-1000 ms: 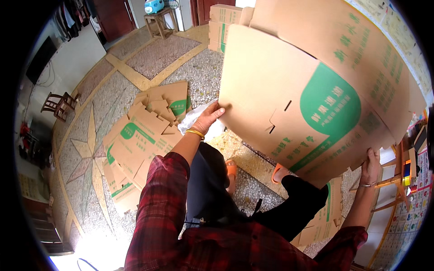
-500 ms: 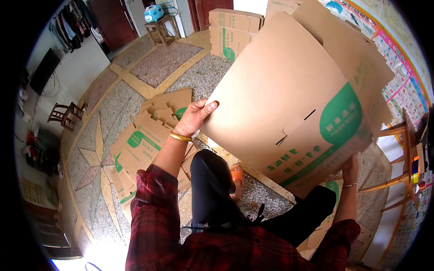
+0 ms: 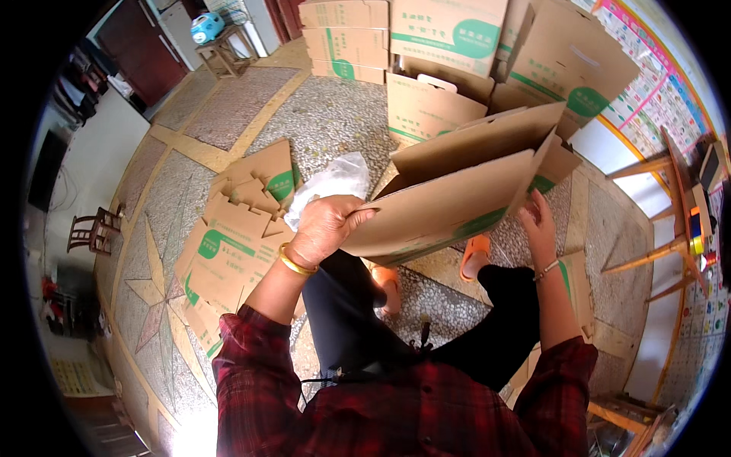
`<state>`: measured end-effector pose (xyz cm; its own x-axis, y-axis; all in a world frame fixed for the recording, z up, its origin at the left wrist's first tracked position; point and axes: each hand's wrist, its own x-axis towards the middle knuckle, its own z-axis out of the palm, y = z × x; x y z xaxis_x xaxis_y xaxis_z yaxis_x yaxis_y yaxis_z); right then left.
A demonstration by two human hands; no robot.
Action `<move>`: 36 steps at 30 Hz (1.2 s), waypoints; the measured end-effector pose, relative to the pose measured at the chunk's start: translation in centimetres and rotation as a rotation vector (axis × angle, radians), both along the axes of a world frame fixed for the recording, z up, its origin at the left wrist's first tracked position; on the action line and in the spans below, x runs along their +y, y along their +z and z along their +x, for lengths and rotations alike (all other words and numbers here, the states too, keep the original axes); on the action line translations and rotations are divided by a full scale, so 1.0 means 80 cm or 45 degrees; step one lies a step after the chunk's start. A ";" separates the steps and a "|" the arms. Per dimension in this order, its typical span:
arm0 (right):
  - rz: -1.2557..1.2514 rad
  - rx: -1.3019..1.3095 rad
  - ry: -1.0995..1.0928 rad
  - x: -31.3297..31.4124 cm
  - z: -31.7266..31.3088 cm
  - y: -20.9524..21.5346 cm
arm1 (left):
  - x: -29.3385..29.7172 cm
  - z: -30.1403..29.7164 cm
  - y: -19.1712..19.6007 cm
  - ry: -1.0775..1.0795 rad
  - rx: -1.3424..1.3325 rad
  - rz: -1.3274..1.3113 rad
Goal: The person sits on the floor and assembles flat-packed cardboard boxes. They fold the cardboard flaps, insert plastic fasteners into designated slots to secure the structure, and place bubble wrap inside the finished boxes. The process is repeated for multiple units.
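At the carton [image 3: 449,207], the left hand [image 3: 329,225] grips an edge, fingertips hidden; cannot tell whether the right hand [image 3: 540,222] holds

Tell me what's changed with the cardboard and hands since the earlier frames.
The cardboard carton has come down and leftward, opening from nearly flat into a gaping box. The left hand still grips its left edge; the right hand is now at its right end, its hold unclear. The flattened cardboard pile lies unmoved at left.

From the central carton [image 3: 449,202], a plastic bag [image 3: 335,179] sits at nine o'clock, flattened cartons [image 3: 228,263] between eight and nine, stacked cartons [image 3: 346,49] at eleven, a wooden stool [image 3: 221,40] at ten
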<state>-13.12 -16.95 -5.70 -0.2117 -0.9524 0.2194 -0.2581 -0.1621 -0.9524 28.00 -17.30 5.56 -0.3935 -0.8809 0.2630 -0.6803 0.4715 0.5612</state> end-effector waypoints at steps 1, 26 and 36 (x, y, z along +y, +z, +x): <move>-0.084 0.011 0.017 -0.003 0.008 0.008 | 0.000 -0.006 -0.008 -0.035 -0.042 -0.053; 0.093 -0.087 0.099 -0.085 0.107 0.058 | -0.053 0.098 -0.175 0.708 0.877 0.611; -0.016 -0.607 0.032 -0.063 0.102 0.054 | 0.012 0.062 -0.108 0.299 1.352 0.457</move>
<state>-5.00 -22.00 -1.36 -0.2685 -0.9564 0.1147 0.2115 -0.1747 -0.9616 32.96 -16.37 -3.12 0.0611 -0.9947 0.0831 0.1674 0.0923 0.9816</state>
